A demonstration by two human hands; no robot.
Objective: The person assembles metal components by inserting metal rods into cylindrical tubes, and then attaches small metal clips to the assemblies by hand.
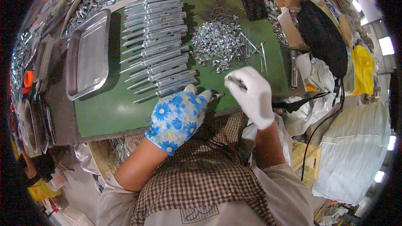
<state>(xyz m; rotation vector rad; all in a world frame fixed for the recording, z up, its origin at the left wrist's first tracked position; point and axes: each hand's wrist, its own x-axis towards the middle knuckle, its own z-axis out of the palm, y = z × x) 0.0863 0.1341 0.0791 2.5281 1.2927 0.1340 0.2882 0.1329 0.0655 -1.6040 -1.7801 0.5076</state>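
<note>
My left hand point(178, 119), in a white glove with blue flowers, is closed around a silver metal tube point(216, 96) whose end sticks out past the thumb. To its right, my right hand point(253, 96) in a plain white glove has its fingers curled together in a pinch; what they hold, if anything, is too small to make out. Beyond the left hand lies a column of silver metal tubes point(167, 65) with thin rods pointing left. A heap of small shiny metal pieces point(215, 44) sits farther off, in front of both hands.
The green board point(113, 117) carries these parts. At left stands a shallow steel tray point(90, 54). Thin metal rods point(264, 56) lie right of the heap, with dark small pieces point(220, 11) behind it. A black cable point(322, 129) hangs at right beside a black bag-like bundle point(322, 37).
</note>
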